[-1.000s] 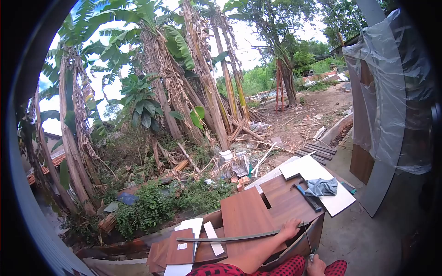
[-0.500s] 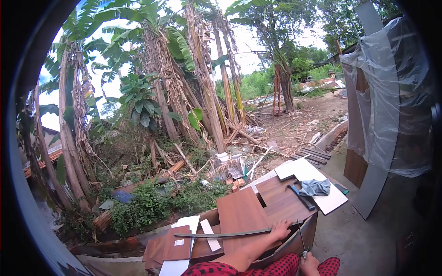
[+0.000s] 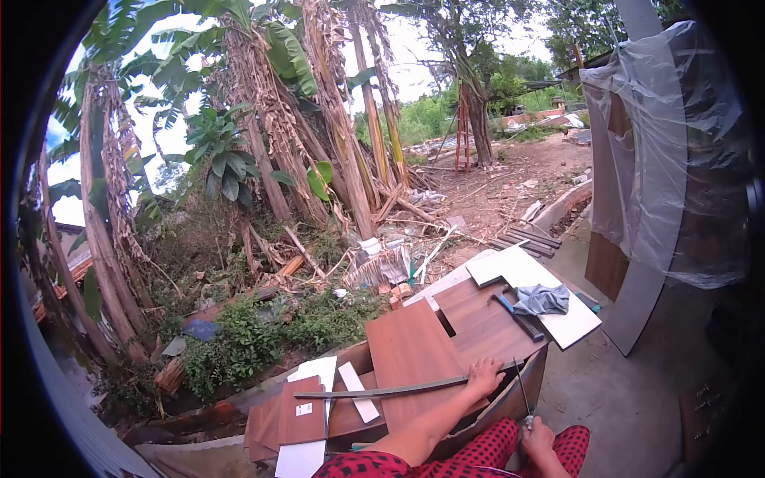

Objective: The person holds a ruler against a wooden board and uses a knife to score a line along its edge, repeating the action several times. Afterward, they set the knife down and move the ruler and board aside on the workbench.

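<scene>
Stretched across the brown wood panels (image 3: 414, 342) lies a long, thin dark strip (image 3: 382, 393). My left hand (image 3: 483, 378) is on its right end, holding it down against the panels. Low at the right, my right hand (image 3: 538, 437) is closed around the handle of a hand saw (image 3: 523, 392). Its narrow blade points up and away from me, the upper part close beside the strip's end. Beyond my left hand, a hammer (image 3: 518, 317) with a dark handle lies on the panels, next to a crumpled grey-blue cloth (image 3: 542, 300).
White boards (image 3: 570, 323) rest under the cloth. Smaller brown and white offcuts (image 3: 301, 410) lie at the left. A tall grey panel with plastic sheeting (image 3: 645, 159) stands at the right on concrete (image 3: 578, 386). Banana plants (image 3: 335, 119) and debris are behind.
The view has shifted slightly, so the scene sits a little higher and farther left. My left hand stays on the strip, and my right hand still grips the saw, its blade at a similar angle.
</scene>
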Available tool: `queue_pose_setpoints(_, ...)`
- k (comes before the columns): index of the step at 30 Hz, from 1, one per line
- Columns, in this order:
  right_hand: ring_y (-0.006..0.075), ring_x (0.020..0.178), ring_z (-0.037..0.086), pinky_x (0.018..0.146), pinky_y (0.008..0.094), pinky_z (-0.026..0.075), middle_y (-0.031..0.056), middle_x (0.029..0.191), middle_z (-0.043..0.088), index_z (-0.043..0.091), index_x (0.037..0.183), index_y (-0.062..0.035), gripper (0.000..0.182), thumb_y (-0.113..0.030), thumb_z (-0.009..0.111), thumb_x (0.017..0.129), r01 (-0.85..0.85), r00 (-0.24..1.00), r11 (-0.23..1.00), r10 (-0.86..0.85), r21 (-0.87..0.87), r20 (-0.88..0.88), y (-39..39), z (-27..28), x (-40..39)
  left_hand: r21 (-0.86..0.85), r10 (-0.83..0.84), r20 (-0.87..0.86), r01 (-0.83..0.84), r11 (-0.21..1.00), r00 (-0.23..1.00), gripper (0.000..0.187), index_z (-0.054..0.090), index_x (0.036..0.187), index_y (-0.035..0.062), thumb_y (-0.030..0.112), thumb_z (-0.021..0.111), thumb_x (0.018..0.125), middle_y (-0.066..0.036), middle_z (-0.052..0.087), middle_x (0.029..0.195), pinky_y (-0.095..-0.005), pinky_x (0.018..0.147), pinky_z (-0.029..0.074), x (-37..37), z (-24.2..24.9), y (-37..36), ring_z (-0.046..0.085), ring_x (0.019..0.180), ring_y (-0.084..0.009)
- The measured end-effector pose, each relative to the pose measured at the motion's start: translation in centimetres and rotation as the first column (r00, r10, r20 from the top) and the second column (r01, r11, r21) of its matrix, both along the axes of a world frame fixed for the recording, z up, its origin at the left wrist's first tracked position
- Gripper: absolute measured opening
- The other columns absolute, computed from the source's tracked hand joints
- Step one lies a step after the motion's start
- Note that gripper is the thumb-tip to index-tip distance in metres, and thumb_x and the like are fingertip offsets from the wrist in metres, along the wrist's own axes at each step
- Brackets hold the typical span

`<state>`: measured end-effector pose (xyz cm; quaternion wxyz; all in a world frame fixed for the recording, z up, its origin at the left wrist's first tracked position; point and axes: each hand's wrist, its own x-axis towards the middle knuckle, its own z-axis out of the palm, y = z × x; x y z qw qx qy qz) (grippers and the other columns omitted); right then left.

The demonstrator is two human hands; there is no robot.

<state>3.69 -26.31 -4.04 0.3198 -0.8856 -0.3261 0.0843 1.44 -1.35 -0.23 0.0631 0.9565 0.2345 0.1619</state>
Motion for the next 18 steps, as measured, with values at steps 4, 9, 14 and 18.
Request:
queue_pose_setpoints(4, 0.0430, 0.075, 0.061, 0.069, 0.0517, 0.047, 0.0243, 0.075, 0.062, 0.048, 0.090, -0.0032, 0.029, -0.029, 0.058, 0.081, -0.001, 1.000, 0.998, 0.001, -0.059, 0.006, 0.0, 0.9, 0.3, 0.028, -0.067, 0.079, 0.065, 0.998, 0.995, 0.033, 0.054, 0.108, 0.0153, 0.036, 0.058, 0.083, -0.009, 0.052, 0.105, -0.0450, 0.086, 0.039, 1.2, -0.8, 0.8, 0.046, 0.108, -0.0281)
queue_pose_setpoints(9, 0.0432, 0.073, 0.061, 0.067, 0.0524, 0.047, 0.0241, 0.074, 0.062, 0.048, 0.089, -0.0033, 0.028, -0.028, 0.057, 0.081, -0.018, 1.000, 0.996, 0.019, -0.082, 0.012, 0.6, 1.2, 0.9, 0.043, -0.071, 0.107, 0.067, 0.997, 0.992, 0.030, 0.053, 0.104, 0.0148, 0.035, 0.058, 0.082, -0.008, 0.053, 0.102, -0.0439, 0.081, 0.042, 1.7, -0.6, 0.6, 0.049, 0.103, -0.0276)
queue_pose_setpoints(14, 0.0420, 0.076, 0.061, 0.070, 0.0516, 0.046, 0.0237, 0.077, 0.062, 0.049, 0.092, -0.0028, 0.027, -0.026, 0.058, 0.082, -0.007, 0.999, 0.997, 0.011, -0.082, 0.042, 6.0, 3.8, 3.7, 0.077, -0.067, 0.140, 0.057, 0.995, 0.988, 0.030, 0.052, 0.104, 0.0154, 0.033, 0.059, 0.080, -0.007, 0.052, 0.100, -0.0436, 0.080, 0.042, 1.4, -0.1, 0.4, 0.049, 0.100, -0.0272)
queue_pose_setpoints(18, 0.0405, 0.079, 0.062, 0.072, 0.0501, 0.047, 0.0227, 0.081, 0.064, 0.050, 0.095, -0.0029, 0.025, -0.026, 0.055, 0.085, -0.025, 0.998, 0.992, 0.031, -0.122, 0.051, 9.6, 5.0, 5.6, 0.098, -0.076, 0.166, 0.061, 0.993, 0.983, 0.029, 0.052, 0.102, 0.0149, 0.031, 0.061, 0.079, -0.008, 0.052, 0.098, -0.0430, 0.078, 0.041, 1.3, 0.0, 0.3, 0.050, 0.097, -0.0280)
